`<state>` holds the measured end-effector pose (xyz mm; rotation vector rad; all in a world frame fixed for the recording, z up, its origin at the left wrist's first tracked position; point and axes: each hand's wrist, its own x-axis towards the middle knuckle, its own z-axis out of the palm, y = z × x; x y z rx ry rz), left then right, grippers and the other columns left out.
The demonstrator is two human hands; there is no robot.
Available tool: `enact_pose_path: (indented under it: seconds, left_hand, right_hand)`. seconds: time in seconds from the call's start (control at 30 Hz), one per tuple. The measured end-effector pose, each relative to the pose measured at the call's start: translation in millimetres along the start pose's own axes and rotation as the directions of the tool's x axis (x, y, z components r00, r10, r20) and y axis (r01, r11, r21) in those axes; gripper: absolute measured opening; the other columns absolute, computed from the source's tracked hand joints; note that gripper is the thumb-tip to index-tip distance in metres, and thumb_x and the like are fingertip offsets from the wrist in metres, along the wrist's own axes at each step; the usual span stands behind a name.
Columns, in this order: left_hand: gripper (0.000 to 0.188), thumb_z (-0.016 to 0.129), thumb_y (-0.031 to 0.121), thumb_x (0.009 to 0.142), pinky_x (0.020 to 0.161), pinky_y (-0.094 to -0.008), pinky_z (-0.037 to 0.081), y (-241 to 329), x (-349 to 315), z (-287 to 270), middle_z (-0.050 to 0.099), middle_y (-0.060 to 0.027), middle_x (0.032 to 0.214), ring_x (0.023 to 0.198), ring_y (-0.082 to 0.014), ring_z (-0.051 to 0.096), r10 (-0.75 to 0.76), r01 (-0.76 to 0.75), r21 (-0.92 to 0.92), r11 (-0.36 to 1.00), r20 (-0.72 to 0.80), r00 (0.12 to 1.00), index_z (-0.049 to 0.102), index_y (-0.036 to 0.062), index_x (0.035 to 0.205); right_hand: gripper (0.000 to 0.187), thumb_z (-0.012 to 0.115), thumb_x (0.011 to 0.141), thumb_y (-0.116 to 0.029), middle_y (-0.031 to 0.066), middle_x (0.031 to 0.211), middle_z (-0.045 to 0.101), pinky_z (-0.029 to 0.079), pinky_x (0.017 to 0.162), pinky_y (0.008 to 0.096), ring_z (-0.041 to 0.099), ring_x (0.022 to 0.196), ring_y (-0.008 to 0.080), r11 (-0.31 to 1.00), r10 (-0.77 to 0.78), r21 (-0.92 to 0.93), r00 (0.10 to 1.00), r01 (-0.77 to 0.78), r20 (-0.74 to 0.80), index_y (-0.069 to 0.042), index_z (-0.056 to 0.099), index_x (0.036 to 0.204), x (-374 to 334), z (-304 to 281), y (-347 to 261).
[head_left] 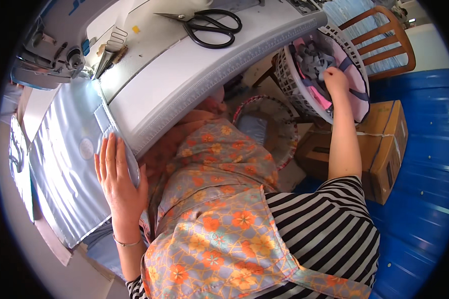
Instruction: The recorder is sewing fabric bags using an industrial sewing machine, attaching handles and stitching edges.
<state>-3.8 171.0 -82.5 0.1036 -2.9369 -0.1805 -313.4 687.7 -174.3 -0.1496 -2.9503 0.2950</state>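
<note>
My left hand [115, 167] lies flat, fingers stretched out, on a shiny silver-grey fabric piece [65, 159] spread over the left end of the sewing table. A stitched-looking strip runs along that fabric near the sewing machine [52, 62], whose needle area is lit. Off to the right, my right hand [336, 81] reaches into a white plastic basket [287, 84]. Its fingers are curled at a heap of grey fabric strips [314, 57]; what they pinch, if anything, is too small to make out. Pink cloth [318, 98] lies beside the strips.
Black-handled scissors [212, 27] rest on the white table [159, 74], behind its ruler-marked front edge. Below the table stands a round basket [290, 144]. A cardboard box [379, 149] sits beneath the white basket, near a wooden chair [391, 42] and blue sheeting [424, 174].
</note>
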Motion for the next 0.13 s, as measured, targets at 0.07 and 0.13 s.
enact_pose_path:
  seconds: [0.07,0.13]
  left_hand:
    - [0.066,0.068,0.006,0.080,0.119,-0.0514,0.025,-0.4,-1.1,0.3,0.043,-0.0193,0.152,0.143,-0.0380,0.037,0.014,-0.014,0.006,1.000,-0.011,1.000,0.046,-0.0015,0.143]
    - [0.067,0.068,0.007,0.081,0.120,-0.0515,0.024,-1.3,-1.7,1.8,0.042,-0.0198,0.152,0.143,-0.0383,0.036,0.021,-0.021,0.008,1.000,-0.017,1.000,0.045,-0.0012,0.143]
  right_hand:
    - [0.027,0.059,0.087,-0.030,0.0179,0.090,0.071,0.052,0.078,0.0439,0.068,0.089,0.0368,1.000,0.016,-0.020,1.000,-0.016,-0.010,-0.008,0.073,0.095,-2.3,-21.7,-6.4]
    - [0.031,0.059,0.086,-0.032,0.0178,0.088,0.071,0.052,0.079,0.0434,0.069,0.090,0.0351,0.998,0.022,-0.068,0.997,-0.017,0.068,-0.007,0.073,0.095,-1.8,-34.5,-6.0]
